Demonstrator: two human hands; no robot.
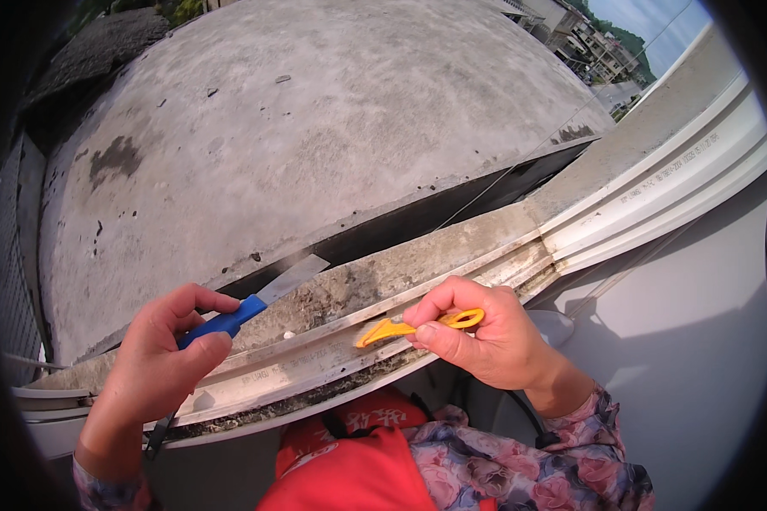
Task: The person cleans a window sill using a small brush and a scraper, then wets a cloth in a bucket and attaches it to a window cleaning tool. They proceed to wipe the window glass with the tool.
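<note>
My left hand point(156, 358) grips the blue handle of a flat scraper point(252, 310), whose metal blade points up and right over the outer sill. In my right hand point(486, 335), a small yellow brush point(390, 328) with a looped handle is pinched between thumb and fingers. Its head is low over the white window track point(300, 359); whether the bristles touch it is hard to tell. Dark grime point(332, 389) lines the track's inner groove. A small white crumb point(289, 335) sits by the outer rail.
Beyond the rough, stained concrete sill point(351, 287) runs a dark gap point(409, 220), then a broad concrete slab point(307, 128). A thin wire point(486, 190) crosses the gap. The white frame point(671, 169) bends away at right, bearing printed writing. A red apron point(358, 476) is below.
</note>
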